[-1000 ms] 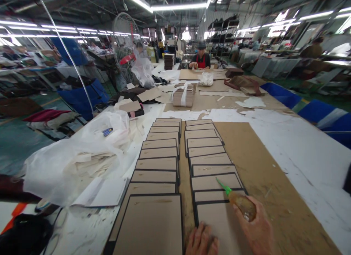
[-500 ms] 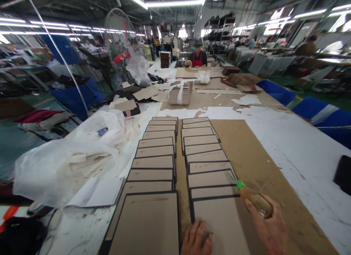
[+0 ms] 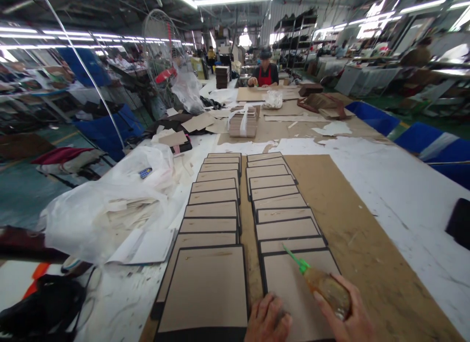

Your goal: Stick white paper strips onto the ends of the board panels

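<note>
My right hand [image 3: 347, 307] is wrapped round a glue bottle [image 3: 328, 290] with amber contents and a green nozzle. The nozzle tip points left over the second panel of the right row. My left hand [image 3: 269, 318] lies on the lower left part of the nearest right panel [image 3: 297, 288], its fingers slightly bent. Beige panels with black borders overlap in two rows. The nearest panel on the left [image 3: 211, 293] has a brownish streak near its top edge, as do several others in both rows.
A brown board [image 3: 352, 234] lies under the rows. Left of them are a clear plastic bag [image 3: 88, 219] with scraps and a white booklet [image 3: 147, 246]. Beyond stands a tied stack [image 3: 243, 124]. A person in a red apron [image 3: 265, 76] sits at the far end.
The bottle in my right hand has moved left and slightly down, its nozzle now over the nearer right panels. My left hand stays on the nearest panel. The view has shifted slightly.
</note>
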Tool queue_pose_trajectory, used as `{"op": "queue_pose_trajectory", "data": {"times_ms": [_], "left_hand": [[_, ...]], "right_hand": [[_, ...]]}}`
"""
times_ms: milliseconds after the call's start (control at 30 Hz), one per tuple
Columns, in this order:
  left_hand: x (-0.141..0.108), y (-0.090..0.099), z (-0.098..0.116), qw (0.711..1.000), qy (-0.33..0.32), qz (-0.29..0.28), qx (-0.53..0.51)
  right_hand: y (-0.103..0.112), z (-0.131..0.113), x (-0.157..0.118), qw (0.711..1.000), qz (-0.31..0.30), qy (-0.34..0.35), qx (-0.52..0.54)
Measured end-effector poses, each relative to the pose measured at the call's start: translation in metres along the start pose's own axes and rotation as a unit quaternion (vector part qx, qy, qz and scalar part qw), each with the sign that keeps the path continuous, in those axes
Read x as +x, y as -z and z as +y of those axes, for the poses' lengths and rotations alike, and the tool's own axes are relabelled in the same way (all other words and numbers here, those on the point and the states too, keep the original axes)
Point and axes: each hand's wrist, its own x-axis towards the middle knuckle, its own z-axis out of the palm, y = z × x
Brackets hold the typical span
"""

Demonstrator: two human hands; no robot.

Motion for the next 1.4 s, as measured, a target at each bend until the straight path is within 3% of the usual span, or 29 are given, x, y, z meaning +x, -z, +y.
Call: {"op": "queue_pose_trajectory", "data": {"times_ms": [200, 300, 467, 667, 867, 1067, 1400], "left_hand": [[0.001, 0.008, -0.003, 1.000, -0.005, 0.000, -0.009], [-0.001, 0.003, -0.003, 1.000, -0.018, -0.003, -0.013], [-0.010, -0.014, 0.000, 0.998, 0.006, 0.058, -0.012], [-0.017, -0.019, 0.000, 0.998, 0.022, 0.049, -0.015], [-0.007, -0.012, -0.003, 0.998, 0.020, 0.047, -0.039], [0.001, -0.019, -0.002, 0.990, 0.029, 0.134, -0.033], [-0.002, -0.019, -0.005, 0.992, 0.017, 0.115, -0.049]], "right_hand": [[-0.017, 0.013, -0.005, 0.998, -0.035, 0.043, 0.003], [-0.023, 0.015, -0.006, 0.998, -0.030, 0.057, -0.006], [-0.030, 0.010, -0.006, 0.995, -0.024, 0.084, -0.039], [-0.035, 0.007, -0.004, 0.990, -0.044, 0.114, -0.076], [-0.013, 0.006, 0.014, 0.992, -0.003, 0.070, -0.108], [0.021, 0.015, 0.035, 0.988, 0.059, -0.001, -0.142], [0.041, 0.004, 0.050, 0.982, 0.091, -0.083, -0.144]]}}
